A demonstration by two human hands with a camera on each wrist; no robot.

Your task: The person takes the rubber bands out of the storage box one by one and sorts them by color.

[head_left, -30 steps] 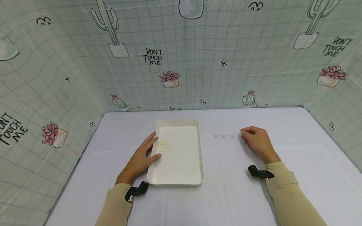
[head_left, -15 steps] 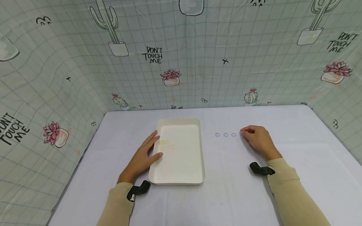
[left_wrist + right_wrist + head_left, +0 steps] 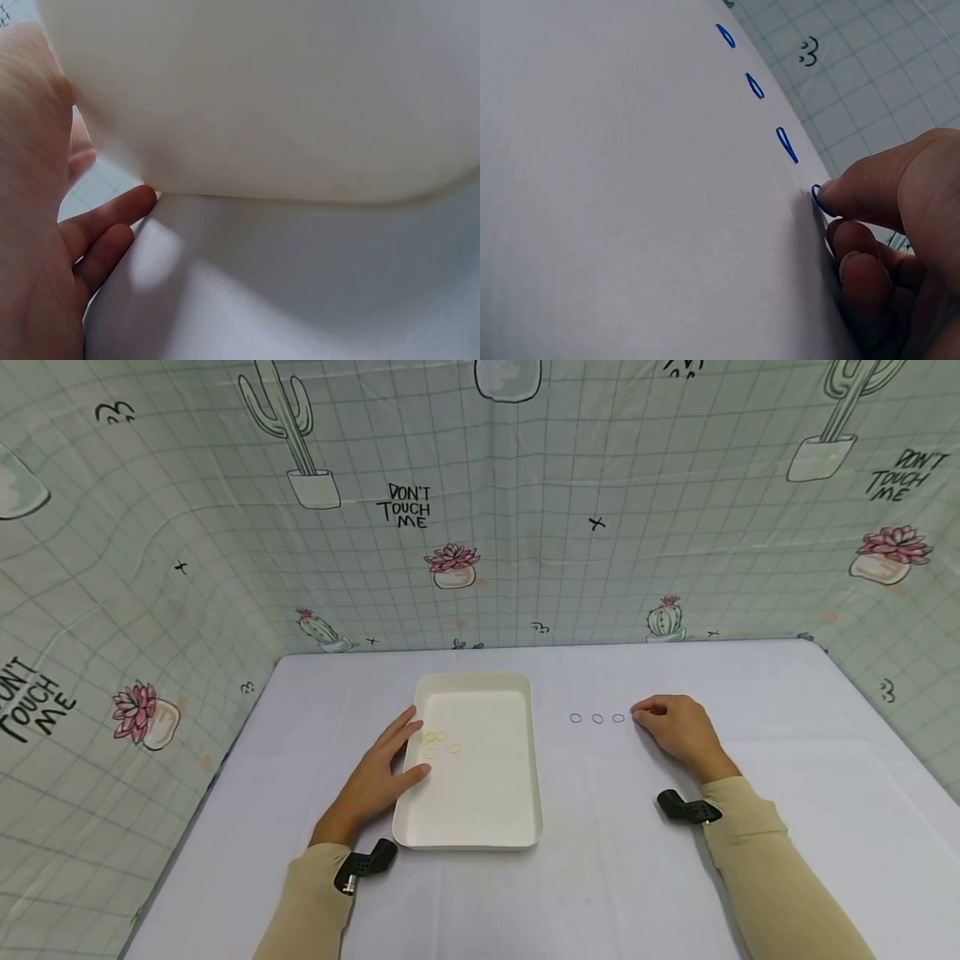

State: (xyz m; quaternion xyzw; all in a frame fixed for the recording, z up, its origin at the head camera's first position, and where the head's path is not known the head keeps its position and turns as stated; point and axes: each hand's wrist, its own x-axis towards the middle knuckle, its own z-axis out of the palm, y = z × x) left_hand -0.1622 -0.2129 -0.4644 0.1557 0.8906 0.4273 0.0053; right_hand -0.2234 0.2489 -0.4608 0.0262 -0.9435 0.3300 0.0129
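Fingertips of the right hand (image 3: 675,727) pinch a blue ring (image 3: 817,196) lying on the desk (image 3: 630,860), last in a row with three blue rings (image 3: 597,718). The left hand (image 3: 375,777) lies flat, released, against the white tray (image 3: 480,835) holding yellow rings (image 3: 438,743).

four small blue rings (image 3: 597,718) flat in a row on the white table (image 3: 600,860)

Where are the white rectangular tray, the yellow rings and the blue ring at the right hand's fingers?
white rectangular tray (image 3: 467,842), head view, near rim.
yellow rings (image 3: 453,748), head view, rightmost ring.
blue ring (image 3: 815,195), right wrist view, exposed edge by fingertip.
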